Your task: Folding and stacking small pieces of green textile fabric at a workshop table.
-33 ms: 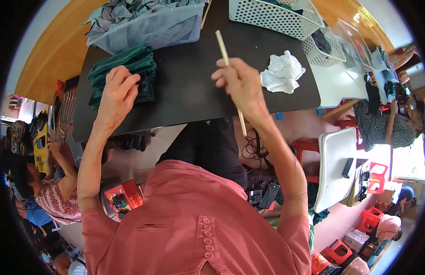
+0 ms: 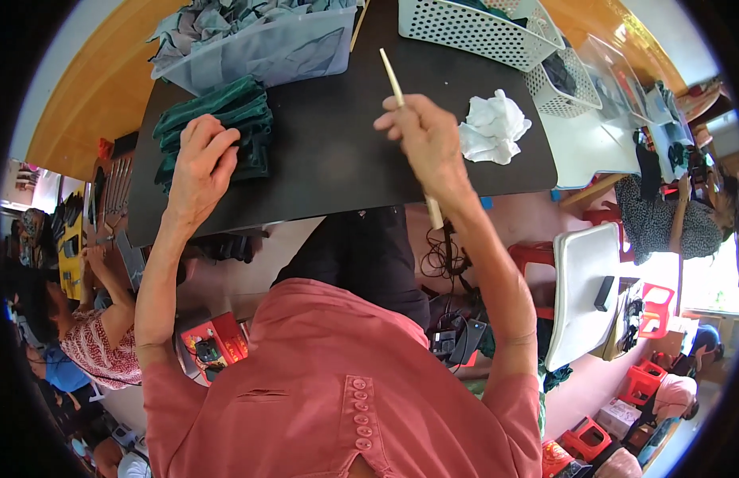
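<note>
I judged the step in hand to be wielding a pale, slender stick, gripped in the fingers of the right hand above the smooth, dark tabletop. Left hand: fingers curled by plush, folded green fabric at left; I couldn't tell if they pinched anything. Crumpled white cloth lay at right. The next move, I reckoned, called for a steady wrist.

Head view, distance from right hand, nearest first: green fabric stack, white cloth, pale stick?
1. Pale stick, in the right hand
2. White cloth, just right of the hand
3. Green fabric stack, well to the left
</note>
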`<action>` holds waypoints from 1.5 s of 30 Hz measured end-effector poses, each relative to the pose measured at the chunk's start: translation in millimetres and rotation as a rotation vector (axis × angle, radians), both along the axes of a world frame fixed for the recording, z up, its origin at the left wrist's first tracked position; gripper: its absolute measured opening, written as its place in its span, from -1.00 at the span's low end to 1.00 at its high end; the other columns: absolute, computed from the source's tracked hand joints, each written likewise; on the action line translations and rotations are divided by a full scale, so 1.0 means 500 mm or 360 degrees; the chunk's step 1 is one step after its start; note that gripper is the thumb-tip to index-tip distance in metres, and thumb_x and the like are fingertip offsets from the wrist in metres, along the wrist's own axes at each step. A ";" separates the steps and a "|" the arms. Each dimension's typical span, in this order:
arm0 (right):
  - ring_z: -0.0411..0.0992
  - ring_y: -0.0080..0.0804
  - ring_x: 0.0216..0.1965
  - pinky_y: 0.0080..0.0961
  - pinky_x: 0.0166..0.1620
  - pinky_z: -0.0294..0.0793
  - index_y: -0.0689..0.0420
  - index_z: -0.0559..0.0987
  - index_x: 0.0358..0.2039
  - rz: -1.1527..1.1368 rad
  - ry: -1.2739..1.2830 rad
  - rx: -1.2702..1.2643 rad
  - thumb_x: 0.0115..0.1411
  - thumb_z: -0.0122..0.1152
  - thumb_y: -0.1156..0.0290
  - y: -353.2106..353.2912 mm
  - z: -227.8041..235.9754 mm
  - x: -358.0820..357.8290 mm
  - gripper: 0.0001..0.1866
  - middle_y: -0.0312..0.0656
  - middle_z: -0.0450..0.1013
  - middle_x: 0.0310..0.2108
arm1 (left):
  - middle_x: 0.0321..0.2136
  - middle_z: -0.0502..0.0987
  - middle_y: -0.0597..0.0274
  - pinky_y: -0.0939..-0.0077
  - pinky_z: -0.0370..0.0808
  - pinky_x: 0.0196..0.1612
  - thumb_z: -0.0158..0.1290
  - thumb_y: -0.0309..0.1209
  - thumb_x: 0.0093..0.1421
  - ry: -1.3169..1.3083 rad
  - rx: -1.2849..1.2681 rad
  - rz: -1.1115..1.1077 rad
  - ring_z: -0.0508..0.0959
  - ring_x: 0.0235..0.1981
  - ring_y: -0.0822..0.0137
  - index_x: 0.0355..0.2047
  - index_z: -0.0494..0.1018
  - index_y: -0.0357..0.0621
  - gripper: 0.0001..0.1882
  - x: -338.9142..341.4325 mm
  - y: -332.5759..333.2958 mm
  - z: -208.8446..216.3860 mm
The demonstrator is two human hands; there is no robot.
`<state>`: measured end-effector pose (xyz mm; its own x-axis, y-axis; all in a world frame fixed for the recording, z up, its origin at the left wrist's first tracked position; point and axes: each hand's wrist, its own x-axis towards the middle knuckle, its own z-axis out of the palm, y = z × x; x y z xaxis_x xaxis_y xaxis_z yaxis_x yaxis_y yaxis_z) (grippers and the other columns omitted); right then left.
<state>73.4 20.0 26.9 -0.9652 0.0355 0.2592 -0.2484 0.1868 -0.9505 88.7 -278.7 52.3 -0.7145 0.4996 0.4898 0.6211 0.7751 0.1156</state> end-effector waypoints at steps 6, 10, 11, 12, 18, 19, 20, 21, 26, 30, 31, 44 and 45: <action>0.45 -0.24 -0.58 -0.36 -0.40 0.43 0.23 0.58 -0.46 -0.0236 -0.0101 0.0511 0.10 0.05 0.31 0.051 -0.006 -0.136 -0.75 0.00 0.48 -0.59 | -0.21 0.37 0.07 0.21 0.30 0.01 0.07 -0.64 -0.10 0.0000 -0.0098 0.0028 0.33 -0.04 -0.03 -0.22 0.40 -0.28 -0.65 0.043 0.003 0.005; 0.46 0.06 -0.44 -0.18 -0.32 0.44 0.22 0.57 -0.51 -0.0293 -0.0064 0.1001 0.03 0.10 0.27 0.071 -0.021 -0.192 -0.75 0.09 0.46 -0.57 | -0.20 0.37 0.03 0.16 0.31 -0.03 0.08 -0.61 -0.13 0.0239 0.0304 -0.0022 0.37 -0.10 -0.03 -0.21 0.39 -0.25 -0.62 0.071 0.044 0.022; 0.46 0.12 -0.39 -0.14 -0.29 0.44 0.22 0.56 -0.49 -0.0310 -0.0077 0.1158 0.01 0.10 0.29 0.071 -0.025 -0.204 -0.76 0.10 0.46 -0.55 | -0.23 0.38 0.03 0.16 0.35 -0.08 0.07 -0.62 -0.17 0.0184 0.0355 -0.0162 0.39 -0.13 -0.02 -0.23 0.40 -0.25 -0.61 0.082 0.055 0.012; 0.46 0.12 -0.39 -0.14 -0.29 0.44 0.22 0.56 -0.49 -0.0294 -0.0064 0.1168 0.01 0.10 0.29 0.069 -0.027 -0.217 -0.76 0.10 0.46 -0.55 | -0.27 0.39 0.05 0.18 0.38 -0.13 0.07 -0.62 -0.22 0.0113 0.0492 -0.0296 0.41 -0.16 0.01 -0.25 0.41 -0.26 -0.60 0.092 0.077 -0.006; 0.46 0.08 -0.38 -0.11 -0.30 0.44 0.20 0.54 -0.42 -0.0364 0.0423 0.1469 0.04 0.10 0.27 0.053 -0.055 -0.245 -0.76 0.06 0.47 -0.51 | -0.37 0.37 0.13 0.27 0.37 -0.19 0.07 -0.62 -0.14 -0.0299 0.0800 -0.0572 0.44 -0.25 0.09 -0.34 0.42 -0.31 -0.73 0.128 0.191 -0.091; 0.47 -0.04 -0.46 -0.21 -0.33 0.43 0.21 0.53 -0.46 -0.0542 0.0402 0.1415 0.07 0.11 0.26 0.047 -0.046 -0.239 -0.75 0.01 0.45 -0.58 | -0.37 0.37 0.13 0.27 0.37 -0.19 0.07 -0.62 -0.14 -0.0281 0.0817 -0.0557 0.44 -0.25 0.09 -0.34 0.42 -0.31 -0.73 0.120 0.198 -0.100; 0.47 -0.04 -0.46 -0.21 -0.33 0.43 0.21 0.53 -0.46 -0.0526 0.0421 0.1428 0.07 0.11 0.26 0.047 -0.036 -0.246 -0.75 0.01 0.45 -0.58 | -0.38 0.37 0.12 0.28 0.35 -0.18 0.07 -0.63 -0.12 -0.0381 0.0832 -0.0543 0.44 -0.26 0.09 -0.37 0.41 -0.30 -0.77 0.113 0.204 -0.107; 0.46 -0.09 -0.50 -0.26 -0.34 0.42 0.22 0.53 -0.49 -0.0570 0.0483 0.1120 0.07 0.11 0.27 0.054 -0.026 -0.255 -0.75 -0.02 0.43 -0.61 | -0.40 0.37 0.10 0.29 0.34 -0.18 0.07 -0.63 -0.09 -0.0484 0.0847 -0.0531 0.44 -0.27 0.09 -0.39 0.40 -0.30 -0.81 0.105 0.207 -0.110; 0.45 -0.15 -0.55 -0.33 -0.38 0.40 0.19 0.55 -0.54 -0.0745 0.0366 0.0986 0.07 0.11 0.29 0.118 0.037 -0.313 -0.77 -0.04 0.42 -0.65 | -0.46 0.37 0.07 0.30 0.33 -0.20 0.08 -0.62 -0.05 -0.0514 0.1024 -0.0465 0.43 -0.29 0.09 -0.47 0.38 -0.30 -0.88 0.085 0.205 -0.122; 0.43 0.04 -0.45 -0.12 -0.35 0.37 0.15 0.58 -0.52 -0.0706 0.0097 0.1711 0.08 0.11 0.21 0.152 0.074 -0.255 -0.74 0.00 0.45 -0.56 | -0.51 0.37 0.08 0.29 0.34 -0.23 0.10 -0.62 -0.04 -0.0507 0.1094 -0.0403 0.44 -0.30 0.07 -0.55 0.37 -0.29 -0.90 0.077 0.198 -0.126; 0.44 0.03 -0.40 -0.14 -0.32 0.37 0.12 0.58 -0.47 -0.0737 0.0177 0.1819 0.09 0.12 0.17 0.170 0.074 -0.235 -0.73 -0.01 0.46 -0.50 | -0.54 0.36 0.08 0.29 0.34 -0.25 0.11 -0.61 -0.04 -0.0520 0.1095 -0.0378 0.44 -0.31 0.07 -0.60 0.35 -0.28 -0.87 0.078 0.198 -0.122; 0.35 0.06 -0.51 -0.18 -0.44 0.32 0.23 0.44 -0.53 -0.0560 0.0404 0.1508 0.12 0.13 0.33 0.272 -0.049 -0.064 -0.78 -0.02 0.38 -0.53 | -0.52 0.40 0.16 0.31 0.34 -0.21 0.04 -0.59 0.02 -0.0503 0.0911 -0.0644 0.44 -0.31 0.13 -0.41 0.37 -0.24 -0.89 0.078 0.281 -0.050; 0.38 0.03 -0.49 -0.22 -0.42 0.35 0.23 0.47 -0.48 -0.0548 0.0418 0.1526 0.14 0.12 0.33 0.279 -0.055 -0.067 -0.79 -0.02 0.41 -0.49 | -0.49 0.40 0.17 0.29 0.33 -0.18 0.03 -0.60 0.01 -0.0527 0.0860 -0.0697 0.42 -0.30 0.12 -0.32 0.35 -0.25 -0.81 0.076 0.295 -0.039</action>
<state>39.8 159.3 -0.4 -0.8513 -0.0337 0.5237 -0.2158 0.9321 -0.2909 126.7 -131.1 32.8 -0.6585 0.5228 0.5414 0.7254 0.2492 0.6417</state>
